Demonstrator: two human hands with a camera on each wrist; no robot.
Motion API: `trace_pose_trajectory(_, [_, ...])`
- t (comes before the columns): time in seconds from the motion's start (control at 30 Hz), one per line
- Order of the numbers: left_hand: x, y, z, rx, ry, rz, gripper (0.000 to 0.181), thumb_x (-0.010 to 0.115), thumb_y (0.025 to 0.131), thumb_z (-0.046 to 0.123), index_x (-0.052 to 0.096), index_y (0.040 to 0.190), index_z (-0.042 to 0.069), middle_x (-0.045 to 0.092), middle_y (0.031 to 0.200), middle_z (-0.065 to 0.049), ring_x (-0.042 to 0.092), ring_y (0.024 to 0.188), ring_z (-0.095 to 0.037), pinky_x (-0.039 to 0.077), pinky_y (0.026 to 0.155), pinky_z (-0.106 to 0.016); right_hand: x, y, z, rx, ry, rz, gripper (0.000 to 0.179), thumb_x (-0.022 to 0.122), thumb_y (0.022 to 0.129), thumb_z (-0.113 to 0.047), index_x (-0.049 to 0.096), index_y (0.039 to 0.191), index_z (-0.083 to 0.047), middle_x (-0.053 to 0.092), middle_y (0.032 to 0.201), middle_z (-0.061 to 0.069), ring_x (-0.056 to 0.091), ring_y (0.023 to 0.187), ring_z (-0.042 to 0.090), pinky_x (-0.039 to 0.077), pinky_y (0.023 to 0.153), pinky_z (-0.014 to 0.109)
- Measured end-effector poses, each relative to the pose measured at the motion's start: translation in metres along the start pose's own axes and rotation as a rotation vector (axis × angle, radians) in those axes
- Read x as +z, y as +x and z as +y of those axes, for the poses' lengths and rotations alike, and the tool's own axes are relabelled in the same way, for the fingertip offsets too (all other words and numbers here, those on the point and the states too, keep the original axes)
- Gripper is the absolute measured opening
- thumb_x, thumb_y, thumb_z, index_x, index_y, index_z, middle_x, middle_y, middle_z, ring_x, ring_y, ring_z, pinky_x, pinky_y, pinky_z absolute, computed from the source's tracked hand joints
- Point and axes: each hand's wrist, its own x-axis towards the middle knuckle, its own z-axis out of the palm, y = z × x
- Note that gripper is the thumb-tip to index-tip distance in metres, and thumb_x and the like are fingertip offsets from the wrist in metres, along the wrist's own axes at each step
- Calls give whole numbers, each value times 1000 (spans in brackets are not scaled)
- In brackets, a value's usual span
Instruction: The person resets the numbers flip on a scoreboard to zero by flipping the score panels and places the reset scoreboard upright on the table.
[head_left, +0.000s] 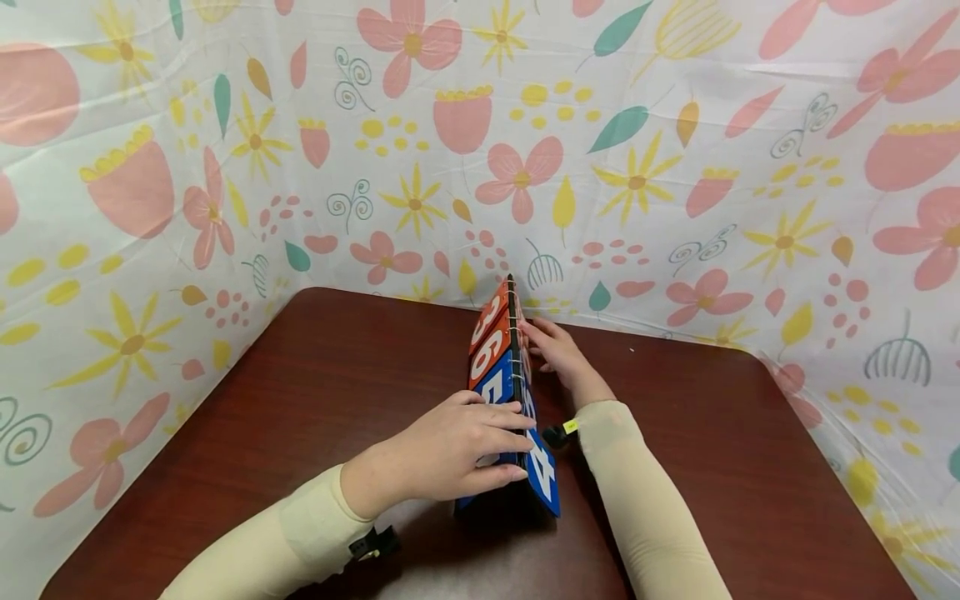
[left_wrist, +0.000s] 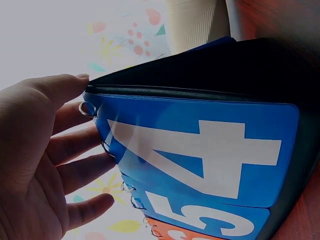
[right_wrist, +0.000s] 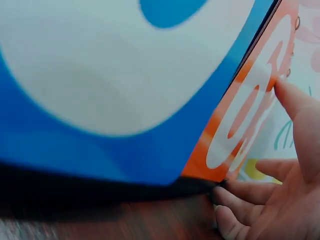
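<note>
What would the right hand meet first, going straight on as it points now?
Most likely an orange number card on the flip scoreboard; the right hand looks to be touching it, though exact contact is hard to judge.

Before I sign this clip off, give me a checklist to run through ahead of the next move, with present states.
1. Tabletop flip scoreboard standing tented on the reddish-brown table: ok.
2. Left hand touching the spine at its near end: ok.
3. Right hand touching an orange number card: ok.
4. Blue 4 card in the left wrist view readable: ok.
5. Number on that orange card: cannot tell, seen too steeply.
6. All binding rings fully closed: cannot tell, some hidden or too small.
</note>
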Motion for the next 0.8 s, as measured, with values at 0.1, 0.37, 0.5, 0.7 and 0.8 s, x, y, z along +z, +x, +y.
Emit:
trace_pose_trajectory(0.1, [0, 0, 0, -5, -3, -8, 39, 53, 105, 50, 72, 131, 28, 64, 144, 9, 53, 143, -12, 46, 109, -43, 1, -2, 2, 10, 59, 44, 93, 66, 89, -68, 33, 163, -22, 48, 158, 11, 57, 137, 36, 55, 97, 49])
trace_pose_trajectory(0.37, [0, 1, 0, -2, 0, -8, 39, 53, 105, 50, 71, 131, 28, 64, 145, 9, 55, 142, -15, 46, 109, -44, 4, -1, 4, 44, 218, 171, 85, 78, 87, -54, 46, 156, -16, 61, 143, 14, 71, 109, 22, 61, 90, 39])
trace_pose_trajectory(0.5, [0, 1, 0, 4, 6, -3, 39, 53, 105, 51, 72, 130, 28, 64, 145, 9, 55, 142, -14, 46, 109, -44, 3, 0, 8, 79, 360, 248, 72, 79, 90, -41, 53, 150, -11, 64, 134, 13, 71, 87, 11, 61, 78, 29])
trace_pose_trajectory(0.7, [0, 1, 0, 6, 12, 4, 38, 54, 105, 50, 73, 129, 27, 64, 144, 8, 56, 141, -14, 46, 108, -43, -5, 3, 16, 153, 669, 367, 54, 79, 91, -21, 62, 142, -11, 67, 112, 2, 67, 75, 9, 59, 68, 26])
trace_pose_trajectory(0.8, [0, 1, 0, 3, 11, 2, 38, 54, 105, 50, 73, 128, 27, 64, 144, 8, 56, 141, -14, 47, 108, -43, -7, 3, 18, 177, 738, 367, 46, 80, 91, -21, 66, 134, -12, 70, 100, -2, 68, 72, 9, 59, 67, 25])
